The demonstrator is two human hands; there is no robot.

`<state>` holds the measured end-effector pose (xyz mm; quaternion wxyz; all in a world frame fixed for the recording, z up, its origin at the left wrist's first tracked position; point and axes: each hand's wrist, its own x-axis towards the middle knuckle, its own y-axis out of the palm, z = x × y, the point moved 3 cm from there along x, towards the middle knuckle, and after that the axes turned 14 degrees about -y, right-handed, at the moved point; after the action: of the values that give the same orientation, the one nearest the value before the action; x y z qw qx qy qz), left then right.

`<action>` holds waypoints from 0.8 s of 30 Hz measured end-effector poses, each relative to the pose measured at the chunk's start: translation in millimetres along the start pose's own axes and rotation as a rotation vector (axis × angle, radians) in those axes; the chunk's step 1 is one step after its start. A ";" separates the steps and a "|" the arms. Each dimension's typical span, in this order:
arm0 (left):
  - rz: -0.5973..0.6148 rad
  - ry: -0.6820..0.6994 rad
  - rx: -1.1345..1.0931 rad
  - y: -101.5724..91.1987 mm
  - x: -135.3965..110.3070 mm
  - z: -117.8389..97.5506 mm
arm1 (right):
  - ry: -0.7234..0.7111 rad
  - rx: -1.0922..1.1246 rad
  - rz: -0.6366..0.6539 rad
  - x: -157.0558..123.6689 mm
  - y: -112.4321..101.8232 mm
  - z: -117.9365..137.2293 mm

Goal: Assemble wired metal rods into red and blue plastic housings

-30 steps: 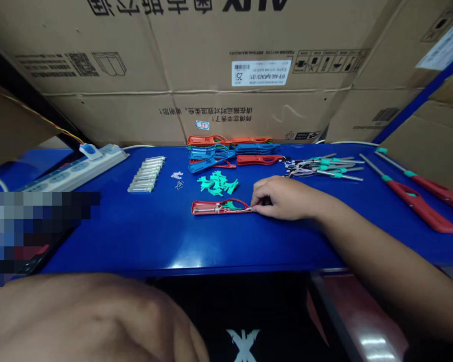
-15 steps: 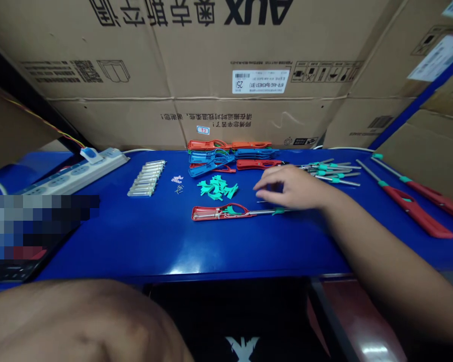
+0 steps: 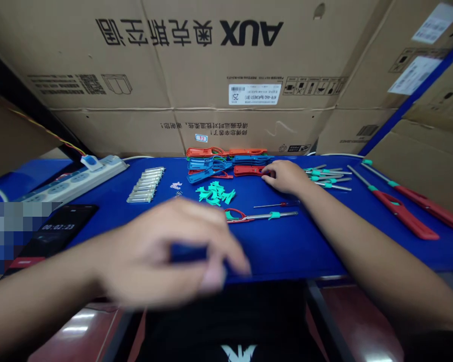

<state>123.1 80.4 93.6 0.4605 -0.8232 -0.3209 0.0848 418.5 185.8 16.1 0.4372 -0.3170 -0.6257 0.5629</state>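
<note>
My right hand [image 3: 287, 177] is at the back of the blue table, its thumb and fingertips closed on the right end of a red lighter casing half [image 3: 247, 171]. In the foreground, my left hand [image 3: 166, 251] hangs above the table's front part, blurred, fingers curved and thumb apart, with nothing visible in it. Behind it lies an open red stick lighter [image 3: 236, 216] with a metal tube [image 3: 285, 214]; its left part is hidden by the hand. A thin screwdriver [image 3: 283, 204] rests just beyond the tube. Loose green triggers [image 3: 215, 193] form a pile left of it.
Blue casing halves [image 3: 207, 163] and orange ones [image 3: 207, 152] lie at the back. Metal tubes with green pieces [image 3: 328, 178] and closed red lighters [image 3: 403, 211] are on the right. Clear cylinders [image 3: 147, 185], a power strip [image 3: 75, 176] and a phone [image 3: 58, 229] are at left.
My right hand has moved back from beside the screwdriver to the red casing half. My left hand has come up over the table into the foreground. The view has tilted up slightly.
</note>
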 end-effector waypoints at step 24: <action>-0.271 -0.054 0.539 20.3 28.6 57.4 | -0.346 0.493 -0.311 -20.4 -22.2 107.7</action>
<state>129.6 130.7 49.4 0.6608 -0.6185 -0.4059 0.1266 331.8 118.0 35.8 0.4686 -0.0024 -0.5765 0.6694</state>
